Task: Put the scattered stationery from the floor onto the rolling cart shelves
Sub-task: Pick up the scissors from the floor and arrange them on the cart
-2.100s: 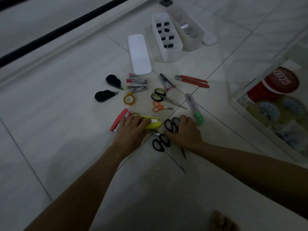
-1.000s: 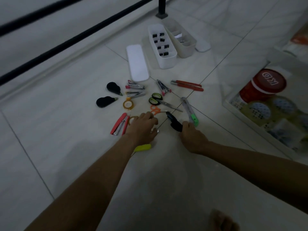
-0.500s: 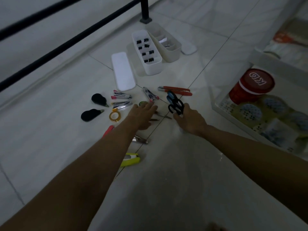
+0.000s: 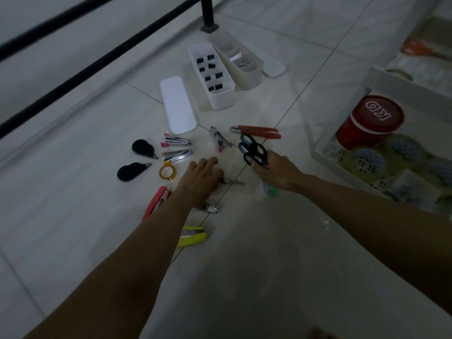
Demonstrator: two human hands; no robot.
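Scissors (image 4: pixel 253 150), black oval loop handles

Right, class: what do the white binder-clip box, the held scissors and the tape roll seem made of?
The binder-clip box: likely plastic, matte white, with rounded moulded corners. The scissors in the right hand: handles look like dull dark plastic; blades hidden. The tape roll: translucent yellowish film, probably plastic.

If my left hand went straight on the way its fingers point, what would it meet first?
Probably the small silver tool with the pink end, lying just beyond the left hand; depth is unclear.
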